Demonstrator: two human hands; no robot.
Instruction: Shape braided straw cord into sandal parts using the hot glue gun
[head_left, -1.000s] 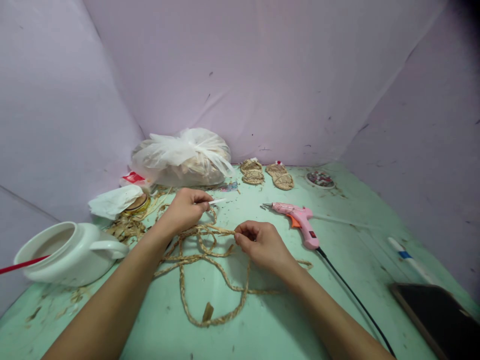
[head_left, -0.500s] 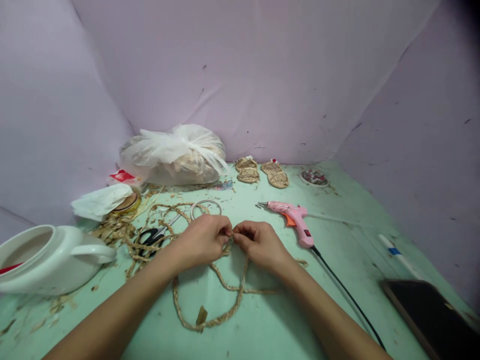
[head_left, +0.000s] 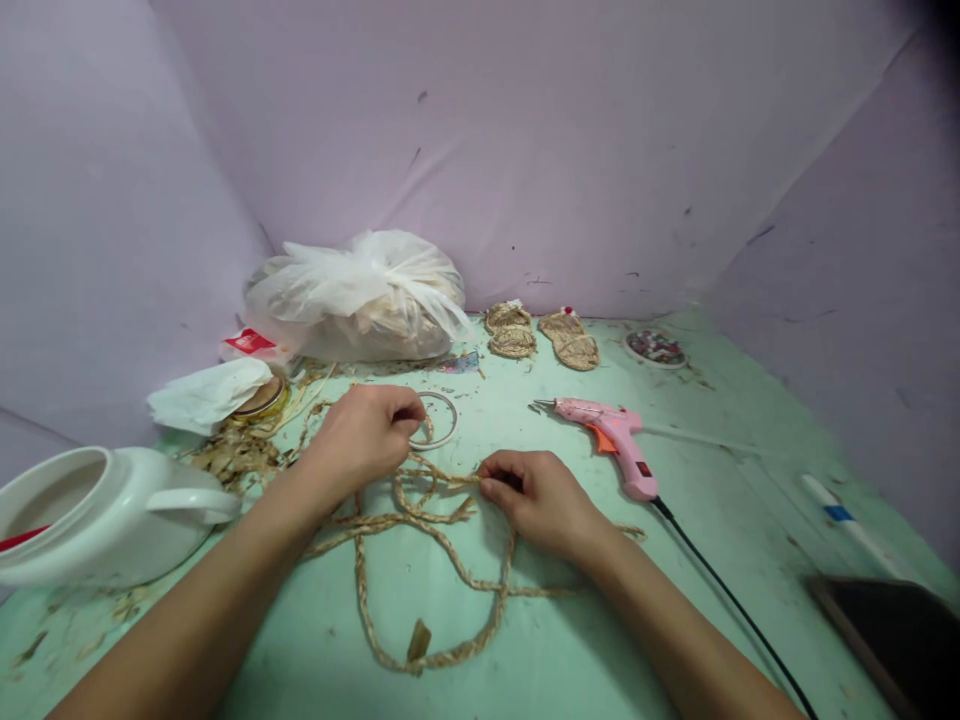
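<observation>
A long braided straw rope lies in loops on the green table. My right hand pinches the rope near its upper end, fingers closed. Farther left and back, my left hand is closed in a pinch on another part of the rope, right beside a thin metal ring lying flat. Loose straw scraps sit just left of my left hand.
A pink glue gun with a black cord lies to the right. A white plastic jug lies at the left, a tied plastic bag and tissue behind. Small woven sandals and a dish sit at the back; a dark tablet at right.
My left hand moved from meeting my right hand back to the left and away, drawing the rope out. The scissors seen earlier are now hidden under my left arm.
</observation>
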